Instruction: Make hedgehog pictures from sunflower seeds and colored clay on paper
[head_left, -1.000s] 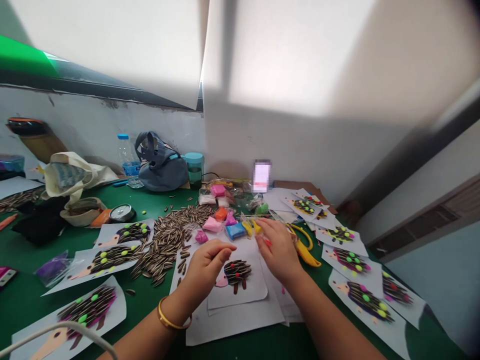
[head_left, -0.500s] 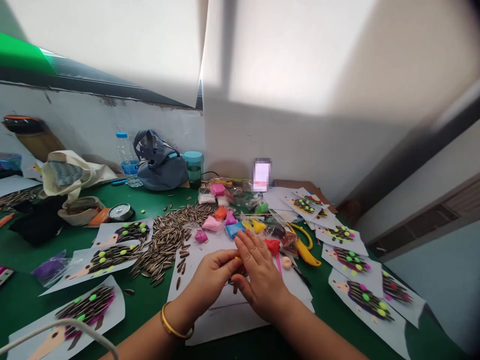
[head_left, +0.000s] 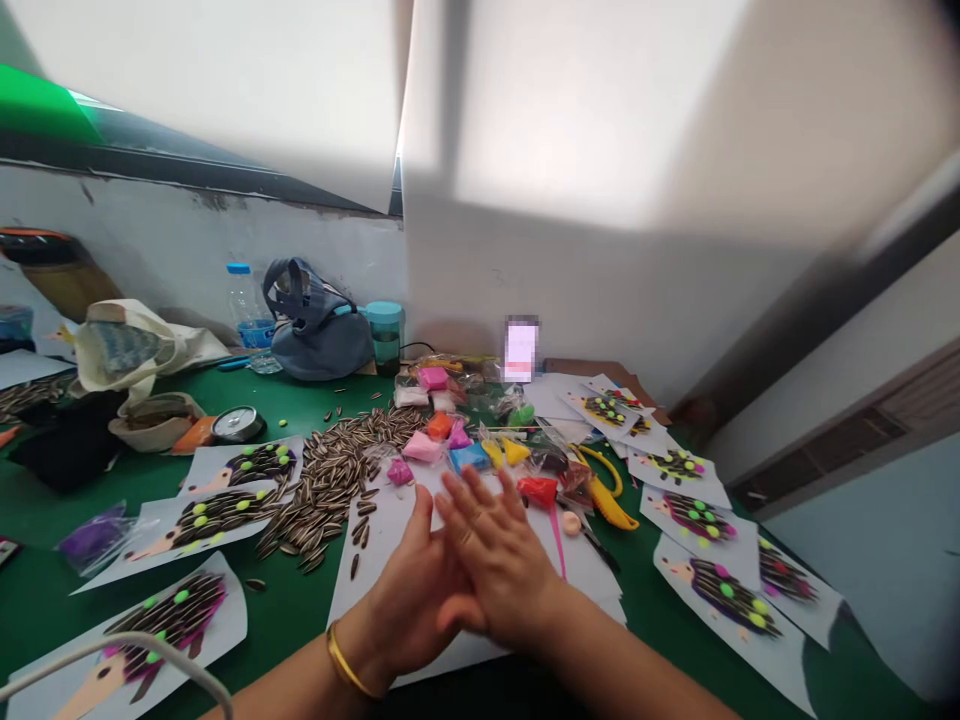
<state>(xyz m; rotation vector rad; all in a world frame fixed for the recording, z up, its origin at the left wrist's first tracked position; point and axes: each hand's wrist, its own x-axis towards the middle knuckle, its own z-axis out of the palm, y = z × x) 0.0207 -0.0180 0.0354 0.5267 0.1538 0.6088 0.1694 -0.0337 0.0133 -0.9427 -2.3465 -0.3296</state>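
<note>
My left hand is turned palm up, thumb raised, with a gold bangle on its wrist. Flat across that palm lies my right hand, its fingers stretched out. Whatever may be between the palms is hidden. Both hands are over white paper on the green table. Just beyond the fingers are packets of coloured modelling clay: blue, yellow, red and pink. A heap of striped sunflower seeds lies left of the paper.
Hedgehog pictures made with seeds lie at left and right. A yellow-handled tool and a peach clay ball are right of my hands. Behind stand a phone, a teal-lidded cup and a blue bag. A pale cable crosses lower left.
My left fingers were pinched at a small yellow bit beside my right palm. Now the left hand has opened out under the right, and the yellow bit is out of sight.
</note>
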